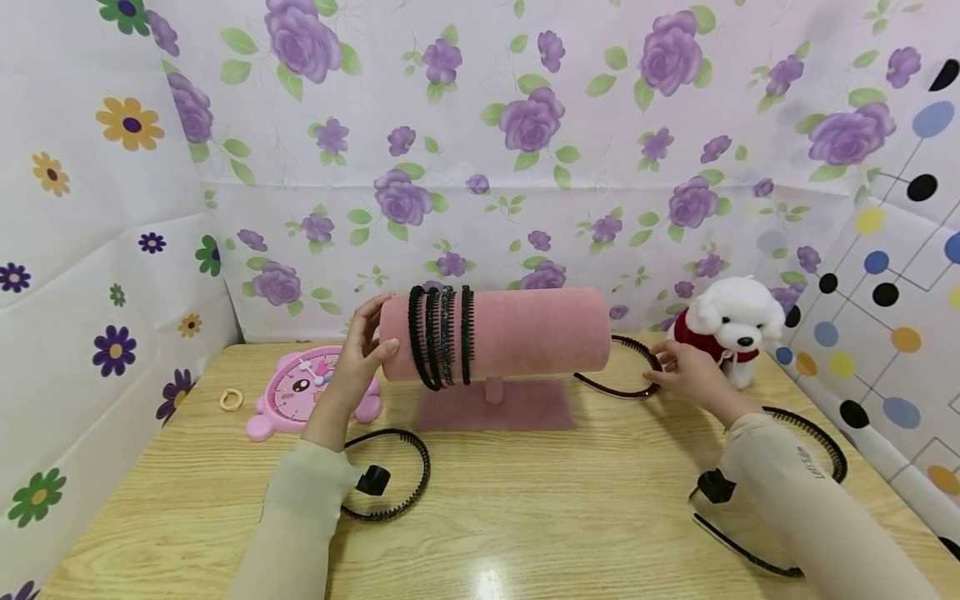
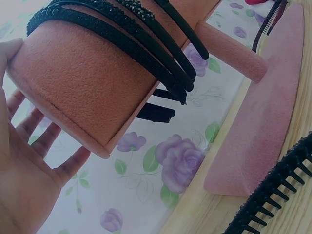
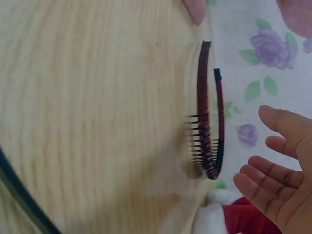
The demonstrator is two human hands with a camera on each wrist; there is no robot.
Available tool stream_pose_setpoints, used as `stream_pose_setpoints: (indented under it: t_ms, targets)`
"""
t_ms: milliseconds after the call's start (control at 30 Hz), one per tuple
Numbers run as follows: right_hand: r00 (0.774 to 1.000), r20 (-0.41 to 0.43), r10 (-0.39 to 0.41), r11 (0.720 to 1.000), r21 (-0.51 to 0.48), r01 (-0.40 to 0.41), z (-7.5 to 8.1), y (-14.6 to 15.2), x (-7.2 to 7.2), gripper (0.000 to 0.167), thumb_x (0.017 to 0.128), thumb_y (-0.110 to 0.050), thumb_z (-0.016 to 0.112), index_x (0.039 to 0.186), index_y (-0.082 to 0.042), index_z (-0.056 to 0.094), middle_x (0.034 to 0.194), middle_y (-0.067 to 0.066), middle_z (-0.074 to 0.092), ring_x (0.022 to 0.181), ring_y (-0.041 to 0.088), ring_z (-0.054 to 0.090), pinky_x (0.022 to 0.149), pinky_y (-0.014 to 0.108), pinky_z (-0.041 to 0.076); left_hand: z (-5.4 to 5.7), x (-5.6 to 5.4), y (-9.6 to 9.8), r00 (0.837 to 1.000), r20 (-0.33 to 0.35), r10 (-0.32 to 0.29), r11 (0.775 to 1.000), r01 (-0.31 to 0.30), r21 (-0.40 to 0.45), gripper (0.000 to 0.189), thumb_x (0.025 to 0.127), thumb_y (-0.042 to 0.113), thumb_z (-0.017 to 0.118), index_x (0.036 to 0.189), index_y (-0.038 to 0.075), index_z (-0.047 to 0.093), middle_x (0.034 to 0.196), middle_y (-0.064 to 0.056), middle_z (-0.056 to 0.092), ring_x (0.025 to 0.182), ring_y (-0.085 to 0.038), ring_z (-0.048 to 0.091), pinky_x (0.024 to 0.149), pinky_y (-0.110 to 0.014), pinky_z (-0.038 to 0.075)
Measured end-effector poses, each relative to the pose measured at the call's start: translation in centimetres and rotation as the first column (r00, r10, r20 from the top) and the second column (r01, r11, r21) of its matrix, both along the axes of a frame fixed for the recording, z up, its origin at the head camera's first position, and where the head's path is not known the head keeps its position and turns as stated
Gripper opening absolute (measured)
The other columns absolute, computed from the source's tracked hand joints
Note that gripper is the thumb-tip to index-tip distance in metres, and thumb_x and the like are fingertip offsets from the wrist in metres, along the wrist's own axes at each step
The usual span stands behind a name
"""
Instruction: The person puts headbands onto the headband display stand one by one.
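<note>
A pink padded headband stand (image 1: pixel 536 329) has a horizontal roll on a post above a flat base. Several black toothed headbands (image 1: pixel 442 337) hang round the roll's left part, some with sparkling trim. My left hand (image 1: pixel 367 346) holds the roll's left end, thumb on the near side and fingers behind; the left wrist view shows this hand (image 2: pixel 34 165) close up. A dark red toothed headband (image 3: pixel 204 107) lies on the table right of the stand. My right hand (image 1: pixel 692 373) is beside it, and in the right wrist view the fingers are loosely extended, apart from the headband.
A pink clock (image 1: pixel 288 400) and a small wooden ring (image 1: pixel 231 400) are at the left. One black headband (image 1: pixel 426 475) lies near my left forearm. At the right are a white toy dog (image 1: pixel 738 312) and another dark headband (image 1: pixel 825 442), partly under my sleeve.
</note>
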State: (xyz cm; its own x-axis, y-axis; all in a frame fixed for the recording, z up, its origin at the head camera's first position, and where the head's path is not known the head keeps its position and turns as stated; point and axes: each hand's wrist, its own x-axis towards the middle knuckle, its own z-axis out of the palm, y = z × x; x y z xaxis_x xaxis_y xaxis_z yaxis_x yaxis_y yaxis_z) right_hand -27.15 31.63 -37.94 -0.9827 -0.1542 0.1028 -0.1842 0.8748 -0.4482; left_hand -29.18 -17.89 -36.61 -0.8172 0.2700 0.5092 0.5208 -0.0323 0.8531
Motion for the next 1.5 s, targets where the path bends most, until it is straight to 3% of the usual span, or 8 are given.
stream_pose_setpoints:
  t_ms: [300,700,800,1000,1267,1367,1500]
  targets:
    - [0.998,0.048,-0.035,0.999,0.042,0.033,-1.6,0.6,-0.8,0.045,0.091,-0.029,0.064,0.119,0.005,0.055,0.111,0.030,0.060,0.097,0.041,0.061,0.078,0.049,0.049,0.0,0.0,0.0,1.000,0.002,0.000,1.000,0.000,0.006,0.060,0.093,0.010,0.050,0.149,0.020,0.028,0.149,0.004,0.035,0.134,-0.011,0.036,0.104,-0.032,0.031]
    - [0.991,0.087,-0.097,0.991,0.096,0.089,-2.7,0.2,-1.1,0.042,0.092,-0.029,0.063,0.117,0.003,0.054,0.094,0.018,0.064,0.075,0.024,0.057,0.065,0.037,0.044,0.0,0.0,0.1,1.000,0.010,0.001,1.000,-0.001,0.016,0.060,0.093,0.009,0.050,0.149,0.019,0.028,0.147,0.005,0.036,0.133,-0.010,0.036,0.104,-0.032,0.031]
    - [0.990,0.077,-0.115,0.990,0.095,0.108,-2.8,0.0,-1.1,0.040,0.091,-0.028,0.063,0.116,0.003,0.055,0.095,0.020,0.065,0.078,0.027,0.058,0.068,0.041,0.044,0.0,0.1,0.1,1.000,0.013,0.000,1.000,0.000,0.015,0.060,0.094,0.009,0.050,0.149,0.019,0.028,0.147,0.005,0.036,0.132,-0.011,0.037,0.103,-0.031,0.032]
    - [0.978,0.112,-0.176,0.982,0.083,0.167,-2.7,-0.2,-1.3,0.042,0.091,-0.028,0.064,0.120,0.001,0.053,0.102,0.022,0.065,0.089,0.035,0.060,0.080,0.059,0.038,0.1,0.2,0.1,1.000,0.017,-0.001,1.000,0.000,0.016,0.061,0.093,0.008,0.050,0.149,0.019,0.028,0.148,0.005,0.035,0.132,-0.010,0.037,0.103,-0.030,0.032]
    - [0.962,0.170,-0.214,0.976,-0.005,0.218,-2.8,-0.4,-1.6,0.055,0.088,-0.018,0.065,0.132,0.010,0.045,0.080,0.015,0.070,0.067,0.020,0.066,0.091,0.059,0.036,0.1,0.3,0.0,1.000,0.019,0.004,1.000,-0.005,0.005,0.061,0.094,0.009,0.050,0.149,0.020,0.027,0.150,0.004,0.034,0.133,-0.010,0.036,0.105,-0.034,0.030]
    - [0.959,0.169,-0.227,0.973,-0.007,0.231,-2.9,-0.4,-1.6,0.059,0.087,-0.017,0.066,0.133,0.013,0.044,0.083,0.016,0.072,0.069,0.021,0.067,0.095,0.062,0.030,0.1,0.3,0.1,1.000,0.018,0.001,1.000,-0.001,0.008,0.061,0.094,0.008,0.049,0.149,0.019,0.027,0.150,0.004,0.034,0.133,-0.010,0.036,0.105,-0.034,0.030]
    - [0.963,0.146,-0.227,0.973,-0.004,0.230,-2.9,-0.3,-1.6,0.058,0.085,-0.016,0.067,0.129,0.016,0.047,0.087,0.019,0.072,0.072,0.023,0.069,0.092,0.055,0.038,0.2,0.3,0.1,1.000,0.015,-0.003,1.000,0.002,0.012,0.061,0.094,0.008,0.049,0.149,0.019,0.027,0.149,0.004,0.034,0.134,-0.010,0.036,0.105,-0.034,0.030]
